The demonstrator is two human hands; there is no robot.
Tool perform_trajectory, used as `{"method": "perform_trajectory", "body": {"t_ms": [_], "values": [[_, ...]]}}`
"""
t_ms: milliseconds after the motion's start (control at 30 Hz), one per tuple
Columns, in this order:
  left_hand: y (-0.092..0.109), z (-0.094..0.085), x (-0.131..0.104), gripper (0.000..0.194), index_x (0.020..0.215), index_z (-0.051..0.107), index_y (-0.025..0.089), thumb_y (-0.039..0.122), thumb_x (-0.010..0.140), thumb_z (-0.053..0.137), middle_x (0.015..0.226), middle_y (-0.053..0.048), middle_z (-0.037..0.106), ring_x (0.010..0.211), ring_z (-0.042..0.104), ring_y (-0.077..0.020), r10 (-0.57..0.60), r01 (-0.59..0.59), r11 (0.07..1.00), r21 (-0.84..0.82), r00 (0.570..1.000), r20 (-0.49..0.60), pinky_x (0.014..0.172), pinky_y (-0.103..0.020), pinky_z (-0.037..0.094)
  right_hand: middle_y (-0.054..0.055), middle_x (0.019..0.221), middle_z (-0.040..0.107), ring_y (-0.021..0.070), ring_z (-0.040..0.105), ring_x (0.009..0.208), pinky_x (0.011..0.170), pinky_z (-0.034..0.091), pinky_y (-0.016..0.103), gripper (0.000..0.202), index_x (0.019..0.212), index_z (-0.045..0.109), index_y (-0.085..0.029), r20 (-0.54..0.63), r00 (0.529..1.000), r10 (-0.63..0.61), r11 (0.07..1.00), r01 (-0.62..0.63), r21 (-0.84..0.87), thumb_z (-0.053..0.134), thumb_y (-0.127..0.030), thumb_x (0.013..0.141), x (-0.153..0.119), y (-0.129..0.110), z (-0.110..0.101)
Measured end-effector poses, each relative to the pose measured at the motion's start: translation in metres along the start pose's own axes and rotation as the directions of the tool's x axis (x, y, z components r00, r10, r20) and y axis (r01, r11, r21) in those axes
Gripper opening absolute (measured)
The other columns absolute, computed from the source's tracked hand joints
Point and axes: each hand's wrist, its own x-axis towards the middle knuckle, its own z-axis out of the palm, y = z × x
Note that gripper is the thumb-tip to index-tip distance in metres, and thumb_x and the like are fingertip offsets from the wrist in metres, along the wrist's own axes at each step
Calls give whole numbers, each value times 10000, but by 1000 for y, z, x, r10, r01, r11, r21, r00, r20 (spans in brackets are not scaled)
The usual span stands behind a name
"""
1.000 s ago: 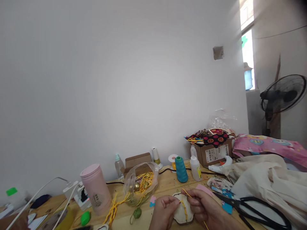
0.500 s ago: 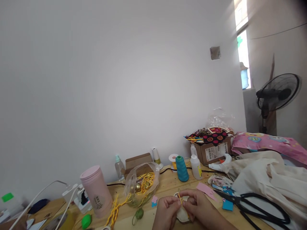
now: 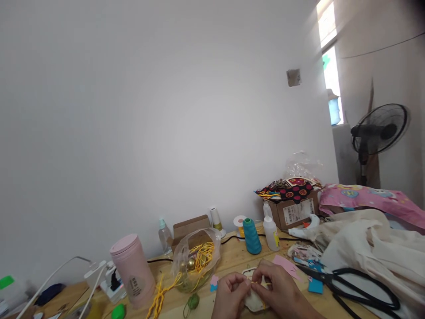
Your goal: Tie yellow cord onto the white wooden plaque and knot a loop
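Observation:
Low in the view, both hands meet over a small cream fabric piece (image 3: pixel 254 301) with a dark edge and rounded corners. My left hand (image 3: pixel 231 294) is closed in a pinch at its left side, on a yellow cord (image 3: pixel 254 283) that crosses the piece. From the right, my right hand (image 3: pixel 277 288) pinches the same cord, fingers bent over the fabric. The fingertips hide part of the cord and how it joins the piece. A ball of green thread (image 3: pixel 193 301) lies left of my left hand, near pink and blue scraps (image 3: pixel 214 282).
Large black scissors (image 3: pixel 348 283) lie at right, beside cream cloth (image 3: pixel 361 239). Behind the hands stand a teal thread cone (image 3: pixel 252 237) and a white glue bottle (image 3: pixel 271 233). A plastic bag of yellow cord (image 3: pixel 199 259) and a pink tumbler (image 3: pixel 133 270) are at left.
The yellow cord, upright between the fingers before, now lies across the fabric piece. My right hand has turned and shifted slightly right, uncovering more of the piece.

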Motion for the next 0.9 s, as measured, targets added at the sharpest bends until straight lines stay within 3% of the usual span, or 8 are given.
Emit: {"method": "perform_trajectory", "body": {"t_ms": [267, 533, 733, 900], "values": [[3, 2, -2, 318, 523, 565, 117, 376, 410, 708, 354, 70, 456, 280, 273, -19, 17, -13, 995, 96, 999, -43, 315, -164, 159, -1, 692, 545, 123, 465, 607, 519, 303, 202, 76, 650, 612, -217, 21, 999, -30, 1000, 31, -7, 536, -212, 645, 1, -2, -2], [-2, -1, 1, 259, 520, 570, 123, 322, 427, 707, 354, 56, 484, 295, 318, -40, 24, -18, 993, 113, 998, -52, 334, -174, 192, -1, 703, 552, 137, 497, 679, 570, 321, 211, 91, 660, 626, -230, 37, 999, -35, 999, 36, -21, 537, -211, 651, -1, -3, -4], [1, 0, -2, 132, 494, 598, 114, 193, 442, 690, 432, 10, 570, 430, 468, -99, 117, -100, 979, 175, 989, -91, 436, -193, 327, 4, 712, 563, 146, 506, 714, 614, 332, 222, 108, 661, 629, -234, 36, 998, -51, 998, 52, -34, 524, -210, 661, -2, -2, -3], [-2, -1, 0, 141, 506, 593, 117, 215, 461, 684, 402, 28, 536, 382, 424, -77, 116, -105, 979, 172, 992, -56, 390, -182, 299, 5, 718, 565, 146, 506, 710, 611, 333, 224, 108, 661, 626, -233, 34, 998, -51, 998, 52, -26, 520, -212, 663, -2, -1, -2]]}}
